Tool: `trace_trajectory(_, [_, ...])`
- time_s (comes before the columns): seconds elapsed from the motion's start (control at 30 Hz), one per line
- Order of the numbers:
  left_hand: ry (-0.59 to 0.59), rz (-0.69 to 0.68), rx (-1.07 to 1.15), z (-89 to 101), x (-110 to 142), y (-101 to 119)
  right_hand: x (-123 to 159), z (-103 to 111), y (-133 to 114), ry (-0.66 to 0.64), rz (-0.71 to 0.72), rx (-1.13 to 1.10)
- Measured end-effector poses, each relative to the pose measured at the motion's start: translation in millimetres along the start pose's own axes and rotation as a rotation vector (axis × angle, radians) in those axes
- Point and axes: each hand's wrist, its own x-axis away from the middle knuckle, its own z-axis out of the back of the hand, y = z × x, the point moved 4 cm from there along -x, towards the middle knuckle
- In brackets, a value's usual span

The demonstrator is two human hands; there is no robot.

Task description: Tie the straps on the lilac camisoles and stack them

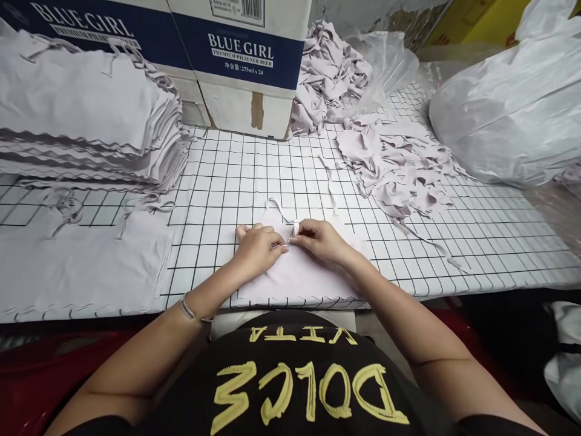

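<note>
A pale pink fabric piece point(302, 275) lies flat at the near edge of the grid-patterned table point(236, 181). Both my hands rest on its top edge. My left hand point(256, 247) presses the cloth with fingers curled, its fingertips meeting the right hand. My right hand point(320, 239) pinches a small white strap loop point(295, 227) at the fabric's top. A thin white strap point(278, 209) runs back from that loop across the table.
A tall stack of folded pale fabric point(86, 121) sits at left, another flat piece point(82, 260) below it. Blue Girl cardboard boxes point(236, 54) stand at the back. Loose fabric scraps point(399, 163) and a white plastic bag point(512, 115) fill the right side.
</note>
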Motion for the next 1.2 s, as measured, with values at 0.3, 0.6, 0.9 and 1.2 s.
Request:
trace_trajectory(0.3, [-0.010, 0.021, -0.015, 0.9, 2.1, 0.8, 1.9, -7.3, -3.7, -0.029, 0.157, 0.259])
trace_trajectory(0.6, [-0.036, 0.022, -0.005, 0.0, 1.0, -0.4, 3.3, -10.6, -5.2, -0.043, 0.198, 0.312])
trace_trajectory(0.9, [-0.131, 0.040, -0.015, -2.4, -0.8, 0.1, -4.9, -24.4, -5.9, 0.025, 0.141, 0.172])
trace_trajectory(1.2, [0.026, 0.007, -0.370, 43.4, 28.2, -36.5, 33.5, 18.3, 7.9, 0.290, 0.191, 0.513])
